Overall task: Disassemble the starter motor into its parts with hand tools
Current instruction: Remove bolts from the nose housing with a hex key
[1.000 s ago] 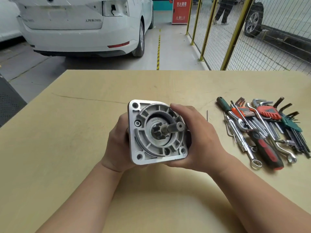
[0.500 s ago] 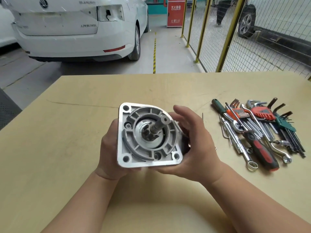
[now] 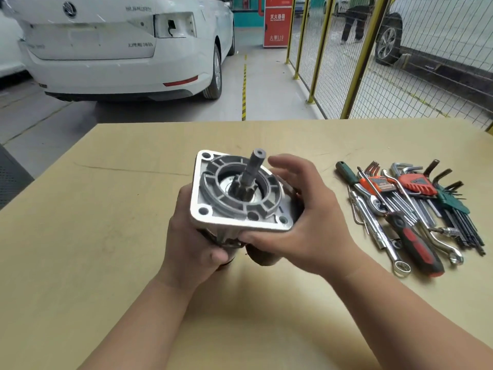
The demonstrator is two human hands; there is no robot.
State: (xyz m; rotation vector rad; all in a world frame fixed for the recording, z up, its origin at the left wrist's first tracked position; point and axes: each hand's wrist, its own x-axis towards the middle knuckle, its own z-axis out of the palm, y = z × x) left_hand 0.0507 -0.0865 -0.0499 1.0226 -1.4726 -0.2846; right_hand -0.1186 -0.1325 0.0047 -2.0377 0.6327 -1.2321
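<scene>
starter motor (image 3: 240, 201) | now tipped shaft-up | left hand (image 3: 192, 244) clasps its body | right hand (image 3: 312, 222) loosened, fingers spread beside it | disassembly not begun

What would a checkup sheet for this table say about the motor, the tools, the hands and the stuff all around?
Surface: pale wooden table.
Job's things: starter motor held above the table, shaft pointing up and away; hand tools piled at the right: hex keys, wrenches, a red-and-black screwdriver.
Clutter: nothing seen.
Hands: left hand grips the motor body from below; right hand steadies its right side, fingers loosely spread.
Cables: nothing seen.
Surroundings: white car, yellow mesh fence, red cabinet, a person behind the fence.
</scene>
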